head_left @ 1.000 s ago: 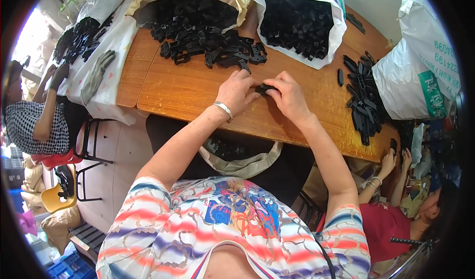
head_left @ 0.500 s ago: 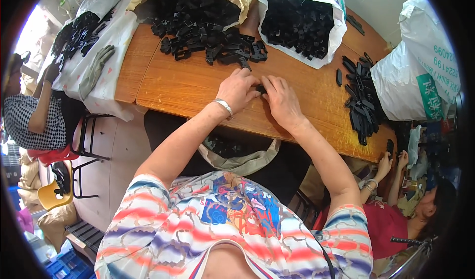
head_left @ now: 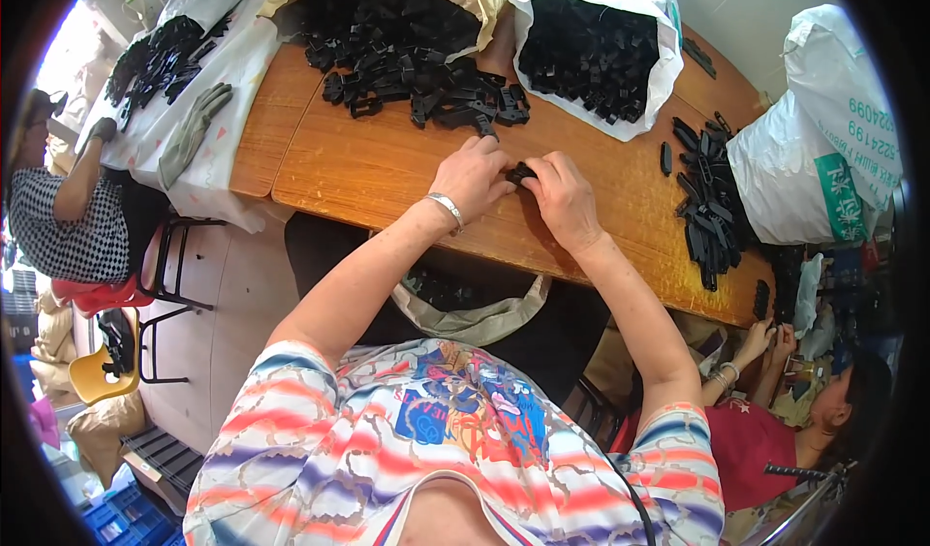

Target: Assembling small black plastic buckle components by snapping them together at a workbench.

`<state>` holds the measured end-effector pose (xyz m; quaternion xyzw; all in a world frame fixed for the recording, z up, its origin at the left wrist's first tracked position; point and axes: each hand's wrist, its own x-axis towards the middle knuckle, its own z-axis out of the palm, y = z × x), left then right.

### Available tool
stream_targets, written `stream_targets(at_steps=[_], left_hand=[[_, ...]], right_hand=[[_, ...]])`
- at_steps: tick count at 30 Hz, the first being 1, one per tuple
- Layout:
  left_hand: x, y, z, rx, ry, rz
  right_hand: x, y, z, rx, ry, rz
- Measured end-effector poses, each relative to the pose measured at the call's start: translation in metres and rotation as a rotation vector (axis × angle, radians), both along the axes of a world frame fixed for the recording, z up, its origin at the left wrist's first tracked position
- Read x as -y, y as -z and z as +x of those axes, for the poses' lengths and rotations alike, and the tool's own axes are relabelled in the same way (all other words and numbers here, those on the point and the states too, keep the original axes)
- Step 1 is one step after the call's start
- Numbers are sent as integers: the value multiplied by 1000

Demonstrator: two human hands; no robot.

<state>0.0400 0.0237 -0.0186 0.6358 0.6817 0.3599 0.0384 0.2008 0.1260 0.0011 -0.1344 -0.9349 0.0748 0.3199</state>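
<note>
A small black plastic part (head_left: 521, 172) is pinched between the fingertips of both my hands above the wooden table. My left hand (head_left: 473, 180), with a silver bracelet at its wrist, grips it from the left. From the right my right hand (head_left: 563, 202) closes on it with thumb and fingers. The fingers cover most of the part, so its exact shape is hidden. Just beyond my left hand lies a loose pile of similar black plastic parts (head_left: 417, 86), spilling from an open tan paper sack (head_left: 489, 13).
An open white sack (head_left: 668, 66) of black parts stands beside the tan one. Long black pieces (head_left: 712, 212) lie at right by a white sack (head_left: 794, 178). An open bag (head_left: 484, 328) hangs below the table edge. Co-workers sit left and right; a glove (head_left: 194, 134) lies at left.
My right hand has turned slightly, and the black part between my fingertips shows more now. The right co-worker's hands have come together, and the left co-worker's arm has shifted.
</note>
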Motion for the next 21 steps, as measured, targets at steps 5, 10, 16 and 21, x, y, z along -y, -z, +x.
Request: stream_targets(at_steps=[5, 10, 16, 21], left_hand=[[1, -1, 1, 5, -8, -41], [1, -2, 2, 15, 5, -32], [-1, -2, -2, 24, -1, -35], [11, -9, -25, 265, 266, -182]], right_hand=[[-2, -5, 2, 76, -63, 40], [-1, -2, 6, 142, -50, 110], [13, 15, 9, 147, 10, 111], [60, 8, 29, 85, -11, -130]])
